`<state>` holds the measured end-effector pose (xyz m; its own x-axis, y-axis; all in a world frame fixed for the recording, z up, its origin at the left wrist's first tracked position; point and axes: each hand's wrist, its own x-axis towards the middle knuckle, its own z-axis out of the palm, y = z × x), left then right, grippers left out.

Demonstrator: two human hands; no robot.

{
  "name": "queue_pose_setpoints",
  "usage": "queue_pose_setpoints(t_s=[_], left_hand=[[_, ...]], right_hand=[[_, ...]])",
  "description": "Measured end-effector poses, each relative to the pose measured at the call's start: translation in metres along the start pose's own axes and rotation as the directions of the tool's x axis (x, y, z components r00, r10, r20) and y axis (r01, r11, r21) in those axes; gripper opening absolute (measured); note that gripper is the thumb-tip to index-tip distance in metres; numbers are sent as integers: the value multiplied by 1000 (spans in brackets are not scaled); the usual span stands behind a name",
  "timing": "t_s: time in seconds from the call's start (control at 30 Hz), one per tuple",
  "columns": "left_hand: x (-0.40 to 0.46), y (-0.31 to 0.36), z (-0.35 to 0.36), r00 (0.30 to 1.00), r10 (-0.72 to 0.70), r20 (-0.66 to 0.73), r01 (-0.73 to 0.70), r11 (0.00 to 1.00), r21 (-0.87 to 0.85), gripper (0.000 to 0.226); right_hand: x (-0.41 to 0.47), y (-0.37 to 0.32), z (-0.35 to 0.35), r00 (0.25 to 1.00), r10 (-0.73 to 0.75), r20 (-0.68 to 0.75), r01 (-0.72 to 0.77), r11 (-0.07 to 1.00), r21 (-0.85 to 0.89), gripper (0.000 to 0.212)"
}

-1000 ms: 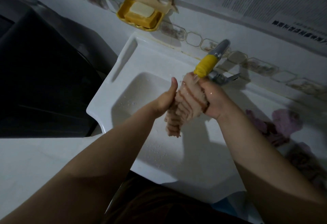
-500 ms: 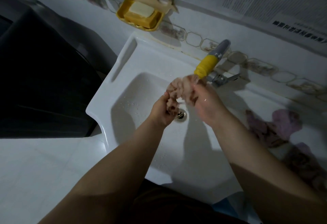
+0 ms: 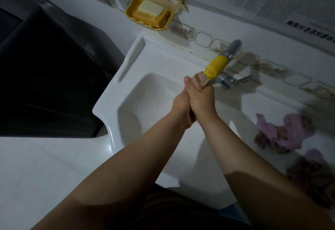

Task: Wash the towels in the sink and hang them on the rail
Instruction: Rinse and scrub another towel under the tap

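A pale pink towel (image 3: 199, 81) is showing only as a small bunched tip at centre frame, just under the yellow spout (image 3: 215, 66) of the tap; the rest is lying hidden between the hands. The left hand (image 3: 182, 102) and right hand (image 3: 202, 99) are pressing together, both closing tightly around the towel above the white sink (image 3: 130, 77). Two purple towels (image 3: 284, 133) are lying crumpled at the right, the lower one sinking into shadow and hard to make out. A soap dish (image 3: 149, 14) is hanging on the wall at upper centre.
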<state>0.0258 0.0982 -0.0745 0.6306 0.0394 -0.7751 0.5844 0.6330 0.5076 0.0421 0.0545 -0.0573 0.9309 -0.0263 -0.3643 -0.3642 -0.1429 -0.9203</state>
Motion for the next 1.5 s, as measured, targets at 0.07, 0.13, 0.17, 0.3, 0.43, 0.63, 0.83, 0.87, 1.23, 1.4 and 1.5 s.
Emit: queue_pose_setpoints(t_s=[0.07,0.13,0.17,0.3,0.43,0.63,0.83,0.87,1.23,1.4,1.5], left_hand=[[-3,3,0,999,-38,4,38,998,-45,34],[0,0,-1,998,-51,-48,49,998,-32,36],[0,-2,0,997,-48,-68,46,998,-36,35],[4,-6,2,990,-22,-142,15,999,-47,36],[10,-4,-10,997,12,-79,2,984,177,35],[7,30,-51,905,-187,383,-15,884,467,10],[14,59,-86,900,-266,344,-74,686,724,23],[14,62,-89,892,-274,359,-117,627,770,20],[34,66,-127,977,-72,200,-199,27,980,31],[25,50,-134,954,-294,56,-94,-117,989,30],[10,32,-119,890,-416,188,-80,263,961,28]], right_hand=[[3,-5,4,997,16,-74,-13,999,50,15],[6,-10,6,991,44,-128,-31,994,101,20],[7,-10,8,989,27,-144,-12,994,106,25],[19,-7,11,980,46,-192,-26,994,108,29],[36,-3,3,948,299,-110,-244,903,354,25],[46,3,-35,892,431,137,-423,691,586,39],[40,-4,-73,898,397,189,-439,785,436,50],[38,-3,-75,908,396,136,-418,829,373,49],[43,16,-114,952,294,-90,-305,937,-172,77],[33,8,-87,949,316,-6,-307,923,231,10],[23,0,-60,974,222,40,-225,938,265,12]])
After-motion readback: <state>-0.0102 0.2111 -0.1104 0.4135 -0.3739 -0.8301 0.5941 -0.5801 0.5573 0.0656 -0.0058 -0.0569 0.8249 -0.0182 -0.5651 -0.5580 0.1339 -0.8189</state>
